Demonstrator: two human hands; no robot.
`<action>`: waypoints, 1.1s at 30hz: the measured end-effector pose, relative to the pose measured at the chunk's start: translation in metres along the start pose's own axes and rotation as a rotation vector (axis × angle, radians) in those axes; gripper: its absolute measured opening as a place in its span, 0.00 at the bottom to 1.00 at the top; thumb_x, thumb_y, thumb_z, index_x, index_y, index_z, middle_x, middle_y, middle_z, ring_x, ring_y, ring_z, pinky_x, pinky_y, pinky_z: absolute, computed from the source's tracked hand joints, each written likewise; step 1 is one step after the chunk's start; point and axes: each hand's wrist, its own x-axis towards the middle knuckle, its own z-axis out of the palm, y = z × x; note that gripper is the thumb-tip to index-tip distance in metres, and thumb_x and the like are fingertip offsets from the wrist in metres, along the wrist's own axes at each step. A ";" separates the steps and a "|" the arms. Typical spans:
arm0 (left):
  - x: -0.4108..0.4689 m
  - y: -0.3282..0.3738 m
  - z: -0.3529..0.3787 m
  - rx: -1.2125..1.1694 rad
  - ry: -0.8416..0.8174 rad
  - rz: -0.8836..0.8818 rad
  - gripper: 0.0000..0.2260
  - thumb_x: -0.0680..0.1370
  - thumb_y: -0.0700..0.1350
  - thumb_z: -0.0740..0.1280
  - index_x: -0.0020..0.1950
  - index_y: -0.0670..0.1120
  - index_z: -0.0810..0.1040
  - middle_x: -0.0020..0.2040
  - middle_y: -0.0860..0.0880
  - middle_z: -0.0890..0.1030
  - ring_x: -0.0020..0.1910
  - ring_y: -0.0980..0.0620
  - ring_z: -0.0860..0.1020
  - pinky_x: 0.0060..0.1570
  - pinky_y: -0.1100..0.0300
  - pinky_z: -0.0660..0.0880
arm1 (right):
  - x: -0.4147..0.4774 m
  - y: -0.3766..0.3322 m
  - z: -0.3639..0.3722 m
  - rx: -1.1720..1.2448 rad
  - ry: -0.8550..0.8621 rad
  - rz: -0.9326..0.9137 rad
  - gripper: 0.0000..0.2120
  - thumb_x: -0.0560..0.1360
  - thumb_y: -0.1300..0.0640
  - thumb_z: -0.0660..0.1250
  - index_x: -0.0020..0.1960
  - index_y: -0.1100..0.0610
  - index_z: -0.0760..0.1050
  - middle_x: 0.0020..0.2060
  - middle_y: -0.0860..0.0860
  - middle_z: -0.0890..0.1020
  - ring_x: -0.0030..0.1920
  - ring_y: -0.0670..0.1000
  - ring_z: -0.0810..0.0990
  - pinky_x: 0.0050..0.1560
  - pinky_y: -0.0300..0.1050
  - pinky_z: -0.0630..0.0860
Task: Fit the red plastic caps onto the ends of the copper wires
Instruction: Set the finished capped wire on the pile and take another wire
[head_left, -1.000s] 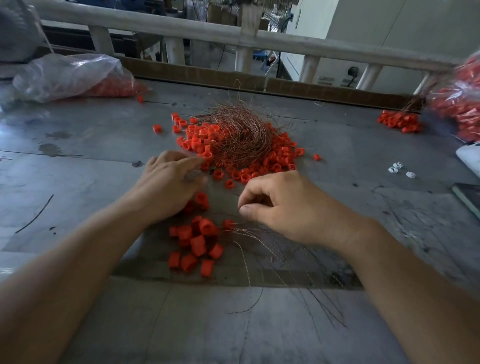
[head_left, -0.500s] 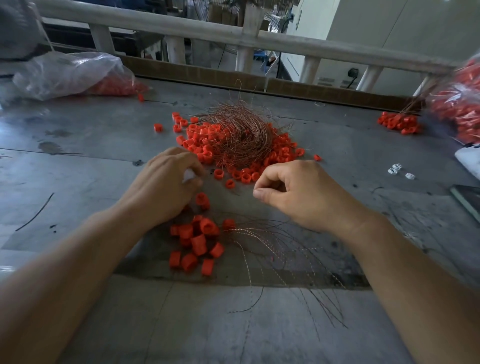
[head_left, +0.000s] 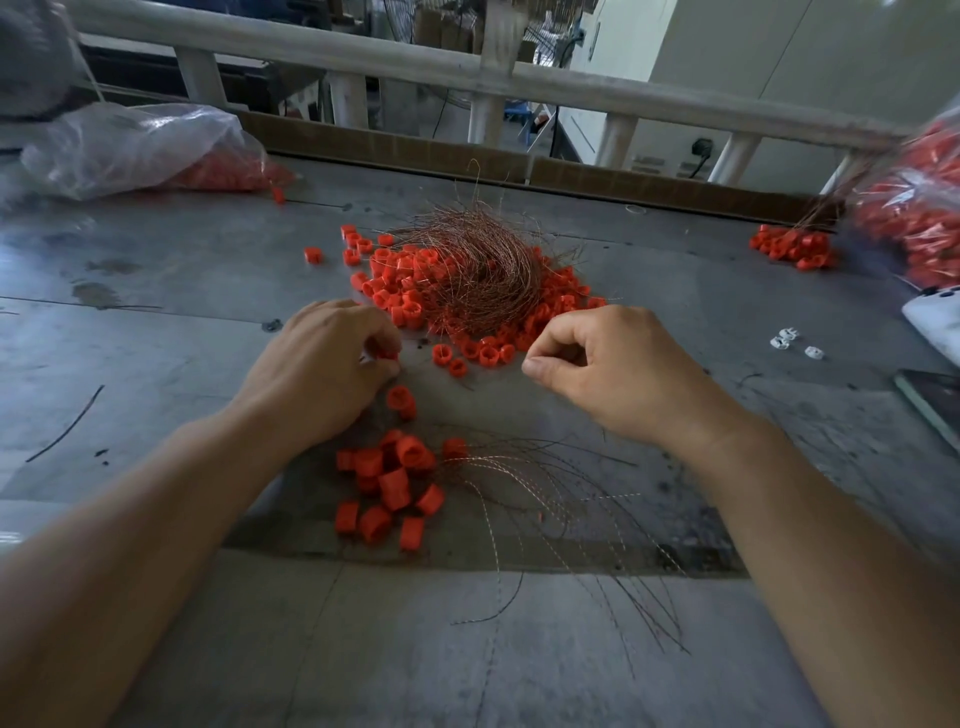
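Note:
A tangled heap of copper wires (head_left: 475, 275) lies mid-table on a spread of loose red caps (head_left: 400, 291). My left hand (head_left: 322, 369) is curled by the heap's near left edge and pinches a red cap (head_left: 385, 355) at its fingertips. My right hand (head_left: 618, 369) hovers at the heap's near right edge, its thumb and forefinger pinched together. No strand shows between them. Closer to me lies a small pile of red caps (head_left: 389, 488), with thin wires (head_left: 561, 499) fanning out to its right.
The grey metal table (head_left: 171, 322) carries a clear plastic bag of red caps (head_left: 140, 148) at far left, another bag (head_left: 919, 213) at far right and a small red cluster (head_left: 792, 247). Small white parts (head_left: 789, 343) and a dark flat object (head_left: 930, 400) lie right. A railing (head_left: 467, 67) runs behind.
My right hand has lifted away from the near pile of capped wires and moved up to the heap. My left hand has curled round a red cap.

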 end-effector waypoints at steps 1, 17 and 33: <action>0.000 0.000 -0.001 -0.021 0.011 -0.014 0.08 0.74 0.41 0.68 0.53 0.45 0.79 0.50 0.48 0.78 0.46 0.53 0.70 0.46 0.61 0.63 | 0.001 0.002 -0.002 -0.001 0.020 0.016 0.05 0.73 0.53 0.67 0.39 0.50 0.77 0.34 0.42 0.78 0.37 0.41 0.76 0.41 0.36 0.73; -0.014 0.021 -0.018 -0.312 0.116 -0.032 0.07 0.74 0.41 0.67 0.50 0.50 0.80 0.40 0.62 0.77 0.40 0.65 0.75 0.38 0.77 0.68 | 0.021 0.031 0.013 -0.093 0.147 0.038 0.09 0.73 0.58 0.68 0.52 0.57 0.80 0.62 0.51 0.74 0.61 0.49 0.71 0.60 0.34 0.62; -0.015 0.020 -0.017 -0.330 0.069 -0.026 0.07 0.74 0.41 0.68 0.50 0.50 0.80 0.38 0.64 0.75 0.37 0.74 0.73 0.35 0.82 0.66 | 0.026 0.024 0.026 -0.111 0.156 -0.137 0.18 0.76 0.58 0.64 0.64 0.61 0.72 0.67 0.51 0.69 0.68 0.48 0.64 0.62 0.32 0.54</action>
